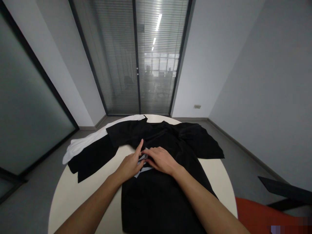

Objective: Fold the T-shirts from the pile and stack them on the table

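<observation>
A black shirt [158, 195] lies spread on a round cream table [73, 191], its sleeves reaching left and right. Both hands rest on its chest, where a small white-and-grey patch [142, 169] shows. My left hand [130, 164] has its index finger stretched forward along the cloth, its other fingers curled at the patch. My right hand [159, 159] lies palm down on the shirt, fingers pointing left and touching the left hand. Whether either hand pinches the fabric is hidden.
A white garment [80, 144] lies under another black garment [91, 159] at the table's left rim. An orange chair [258, 217] stands at the lower right, a dark chair part [285, 188] beyond it. Glass doors with blinds [136, 58] face me.
</observation>
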`<state>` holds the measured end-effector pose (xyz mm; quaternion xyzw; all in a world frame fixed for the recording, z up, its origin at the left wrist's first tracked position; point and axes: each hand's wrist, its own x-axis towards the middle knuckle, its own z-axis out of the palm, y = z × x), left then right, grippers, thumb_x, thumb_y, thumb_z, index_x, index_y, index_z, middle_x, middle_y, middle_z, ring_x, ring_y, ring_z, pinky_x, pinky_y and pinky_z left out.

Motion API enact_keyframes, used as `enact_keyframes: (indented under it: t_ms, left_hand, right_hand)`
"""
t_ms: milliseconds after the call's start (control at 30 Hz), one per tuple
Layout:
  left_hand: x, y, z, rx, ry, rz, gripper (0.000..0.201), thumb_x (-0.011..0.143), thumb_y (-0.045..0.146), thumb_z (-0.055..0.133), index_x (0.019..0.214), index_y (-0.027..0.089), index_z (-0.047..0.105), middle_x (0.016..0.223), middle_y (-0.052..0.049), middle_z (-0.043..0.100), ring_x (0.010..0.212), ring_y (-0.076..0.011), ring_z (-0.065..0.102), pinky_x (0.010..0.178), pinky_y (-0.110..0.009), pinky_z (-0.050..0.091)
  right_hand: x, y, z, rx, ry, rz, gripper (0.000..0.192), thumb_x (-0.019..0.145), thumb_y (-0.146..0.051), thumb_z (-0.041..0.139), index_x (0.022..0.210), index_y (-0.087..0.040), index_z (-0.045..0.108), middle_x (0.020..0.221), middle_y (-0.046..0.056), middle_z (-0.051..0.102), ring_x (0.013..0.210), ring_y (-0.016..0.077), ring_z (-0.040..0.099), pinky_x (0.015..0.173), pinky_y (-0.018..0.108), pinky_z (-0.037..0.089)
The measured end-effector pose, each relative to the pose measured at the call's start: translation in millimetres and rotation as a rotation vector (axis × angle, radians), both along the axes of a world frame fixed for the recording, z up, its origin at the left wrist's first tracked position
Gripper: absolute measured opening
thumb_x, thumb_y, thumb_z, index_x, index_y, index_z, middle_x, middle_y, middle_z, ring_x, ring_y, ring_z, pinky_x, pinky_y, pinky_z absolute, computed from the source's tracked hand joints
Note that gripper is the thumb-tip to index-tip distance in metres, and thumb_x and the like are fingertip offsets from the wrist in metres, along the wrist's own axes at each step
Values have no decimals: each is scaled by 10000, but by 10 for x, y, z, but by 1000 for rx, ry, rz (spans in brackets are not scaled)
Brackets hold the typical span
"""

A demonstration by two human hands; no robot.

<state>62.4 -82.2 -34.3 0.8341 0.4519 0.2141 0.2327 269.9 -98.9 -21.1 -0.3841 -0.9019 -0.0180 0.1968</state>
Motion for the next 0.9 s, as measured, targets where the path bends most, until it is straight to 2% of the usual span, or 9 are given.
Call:
enact_keyframes:
  t_ms: [133, 300, 400, 467, 533, 600, 700, 800, 900]
  left_hand:
    - [-22, 8, 5, -25, -100, -63, 958, 906, 299, 590, 1607, 254, -62, 1297, -67, 687, 1158, -234, 661, 949, -350, 499]
    - [-55, -5, 137, -29, -150, -4, 698, 857, 325, 646, 1500, 235, 390, 986, -24, 720, 728, -158, 646, 692, -265, 475]
    - [-98, -49, 238, -238, -275, -118, 698, 877, 361, 645, 1501, 201, 375, 707, 55, 589, 544, -101, 500, 532, -207, 357]
    - [-138, -79, 286, -411, -409, -228, 759, 882, 380, 659, 1532, 196, 314, 625, 93, 500, 493, -76, 432, 490, -178, 289]
    - [-178, -95, 308, -512, -535, -295, 819, 846, 396, 716, 1530, 188, 316, 612, 95, 510, 471, -61, 422, 474, -163, 281]
    - [-208, -92, 302, -578, -622, -338, 809, 831, 449, 729, 1497, 162, 371, 628, 56, 591, 449, -71, 472, 453, -169, 323]
    - [-224, -59, 261, -633, -719, -348, 655, 881, 551, 629, 1354, 110, 526, 604, -9, 657, 360, -91, 474, 379, -190, 319]
    - [-219, -19, 234, -481, -827, -217, 488, 895, 547, 613, 1115, 112, 645, 504, 21, 598, 311, -57, 358, 355, -177, 244]
    - [-206, 16, 245, -271, -862, -93, 379, 908, 504, 609, 979, 135, 663, 492, 40, 556, 376, -67, 395, 410, -182, 305]
  right_hand:
    - [75, 61, -68, 7, -25, -52, 188, 1011, -269, 514, 1178, -216, 582, 957, 48, 678, 889, 193, 632, 797, 316, 423]
    - [185, 121, -110, -82, 97, -248, 138, 996, -281, 551, 1100, -207, 604, 964, 42, 709, 877, 192, 653, 849, 324, 436]
    - [226, 145, -136, -160, 143, -350, 150, 998, -281, 540, 1111, -219, 616, 968, 35, 720, 894, 193, 667, 884, 327, 445]
    - [240, 160, -152, -198, 166, -391, 157, 997, -274, 532, 1113, -222, 624, 964, 32, 725, 911, 196, 674, 896, 329, 451]
    - [251, 171, -164, -216, 192, -402, 164, 996, -265, 524, 1110, -224, 633, 955, 30, 726, 920, 199, 678, 902, 334, 455]
    - [259, 173, -173, -220, 232, -382, 192, 995, -257, 512, 1139, -223, 633, 968, 34, 725, 938, 202, 678, 919, 344, 457]
    - [254, 143, -186, -256, 318, -278, 420, 974, -252, 527, 1393, -227, 495, 1101, 58, 712, 999, 201, 672, 950, 353, 468]
    - [193, 67, -182, -356, 332, -108, 774, 927, -276, 600, 1582, -242, 189, 1323, 98, 639, 925, 185, 688, 970, 371, 486]
    - [64, -36, -140, -445, 304, 64, 886, 904, -367, 662, 1597, -273, 117, 1459, 107, 552, 943, 193, 701, 1019, 391, 480]
